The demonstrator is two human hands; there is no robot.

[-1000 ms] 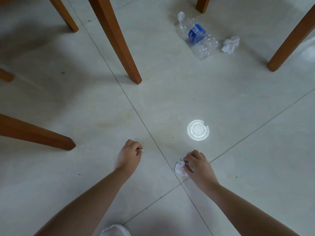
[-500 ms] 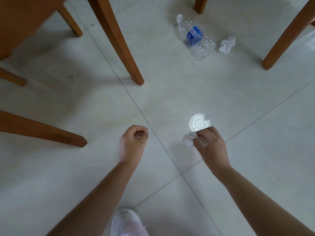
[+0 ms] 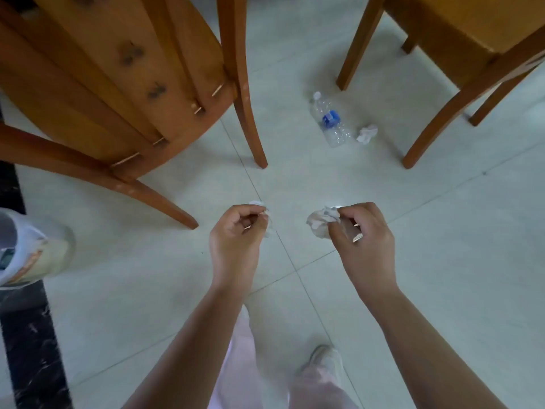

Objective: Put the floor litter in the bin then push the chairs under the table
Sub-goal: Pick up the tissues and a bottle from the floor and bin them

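Between the fingertips of the right hand point(image 3: 364, 240) sits a crumpled white tissue point(image 3: 321, 221), pinched at its near edge so that most of the wad juts out to the left of the fingers; something small and pale also shows inside the curled fingers, too indistinct to name. The left hand point(image 3: 236, 231) is closed in a loose fist around a smaller paper scrap point(image 3: 262, 212), only its white edges peeping out past the thumb and forefinger. Both hands hang above the tiled floor point(image 3: 442, 261), probably because each already carries its load and is ready for the bin point(image 3: 32, 249), which stands well off to the left of the left fingers. Far beyond the right fingertips lie a crushed plastic bottle point(image 3: 331, 121) and, just beside it, another tissue ball point(image 3: 367, 133), both resting between the legs of two wooden chairs point(image 3: 141, 69), not yet collected.
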